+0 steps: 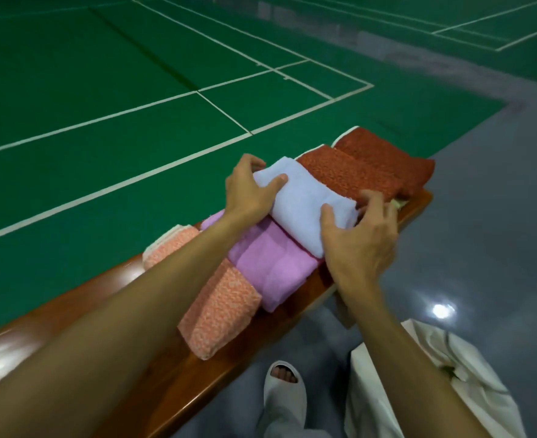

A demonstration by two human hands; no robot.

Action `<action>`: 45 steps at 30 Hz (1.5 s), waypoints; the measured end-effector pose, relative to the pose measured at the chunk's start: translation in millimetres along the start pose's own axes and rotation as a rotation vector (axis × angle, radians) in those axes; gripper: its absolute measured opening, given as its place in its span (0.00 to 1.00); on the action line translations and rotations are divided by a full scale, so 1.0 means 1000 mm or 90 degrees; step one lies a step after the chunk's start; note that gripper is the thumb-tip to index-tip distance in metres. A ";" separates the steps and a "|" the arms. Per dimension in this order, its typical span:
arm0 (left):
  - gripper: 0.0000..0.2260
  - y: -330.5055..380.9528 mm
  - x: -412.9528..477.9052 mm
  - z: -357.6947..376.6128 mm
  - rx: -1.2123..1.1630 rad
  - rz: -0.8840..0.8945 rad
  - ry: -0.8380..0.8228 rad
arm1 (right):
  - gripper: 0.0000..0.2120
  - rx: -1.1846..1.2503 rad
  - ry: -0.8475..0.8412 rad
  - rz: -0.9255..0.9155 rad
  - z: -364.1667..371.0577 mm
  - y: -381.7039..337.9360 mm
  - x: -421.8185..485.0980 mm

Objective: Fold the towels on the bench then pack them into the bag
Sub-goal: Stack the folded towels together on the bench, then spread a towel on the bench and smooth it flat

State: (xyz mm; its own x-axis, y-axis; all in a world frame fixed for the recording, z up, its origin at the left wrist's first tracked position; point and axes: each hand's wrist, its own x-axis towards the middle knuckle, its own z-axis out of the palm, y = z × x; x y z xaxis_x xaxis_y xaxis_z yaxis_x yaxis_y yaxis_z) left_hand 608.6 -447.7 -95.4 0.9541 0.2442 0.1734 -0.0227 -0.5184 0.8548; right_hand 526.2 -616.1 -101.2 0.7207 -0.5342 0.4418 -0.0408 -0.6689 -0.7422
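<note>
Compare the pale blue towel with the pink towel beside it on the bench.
The pale blue towel is gripped at both ends by the left hand and right hand; no hand holds the pink towel. The pale blue towel lies farther along the bench, the pink towel nearer. Both are folded, lying across the bench.

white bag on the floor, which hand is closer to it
Right. The right hand grips the near end of the blue towel, toward the bag; the left hand grips its far end.
</note>
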 end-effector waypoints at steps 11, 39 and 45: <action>0.31 -0.002 -0.041 0.013 0.443 0.288 -0.233 | 0.38 -0.375 -0.444 -0.345 0.000 0.032 0.055; 0.37 -0.165 -0.443 -0.539 0.589 -0.196 0.080 | 0.29 0.072 -0.834 -0.723 -0.019 -0.296 -0.421; 0.36 -0.221 -0.544 -0.630 0.585 -0.338 0.179 | 0.24 0.083 -0.859 -0.783 -0.020 -0.330 -0.546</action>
State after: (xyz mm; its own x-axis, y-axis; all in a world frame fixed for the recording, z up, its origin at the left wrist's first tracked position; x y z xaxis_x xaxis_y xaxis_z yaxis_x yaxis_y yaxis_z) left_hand -93.6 50.0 -70.1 0.6715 0.7347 0.0967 0.7135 -0.6762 0.1833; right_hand 132.2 -114.0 -87.1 0.3003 0.9495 0.0909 0.8814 -0.2398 -0.4069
